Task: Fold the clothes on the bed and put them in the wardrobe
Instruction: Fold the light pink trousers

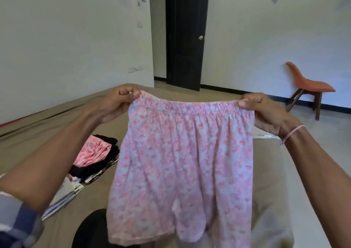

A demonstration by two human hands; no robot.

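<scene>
From my feed, the bed with its tan sheet fills the lower half of the frame and runs off the bottom and left edges. In front of it, at centre, I see the pink floral shorts held up in the air by the elastic waistband, with the legs hanging straight down toward the bottom edge. The black door stands at top centre, set in the white walls. At lower left, a stack of folded clothes lies on the sheet, with a pink printed piece on top of black ones. Just below it, touching, lies a pale striped folded garment. An orange chair sits on the floor at the right edge, well apart from the bed.

My left hand pinches the waistband's left corner between thumb and curled fingers. My right hand pinches the right corner the same way, and the band is stretched flat between them. A thin pink-and-white bracelet circles the right wrist.
</scene>
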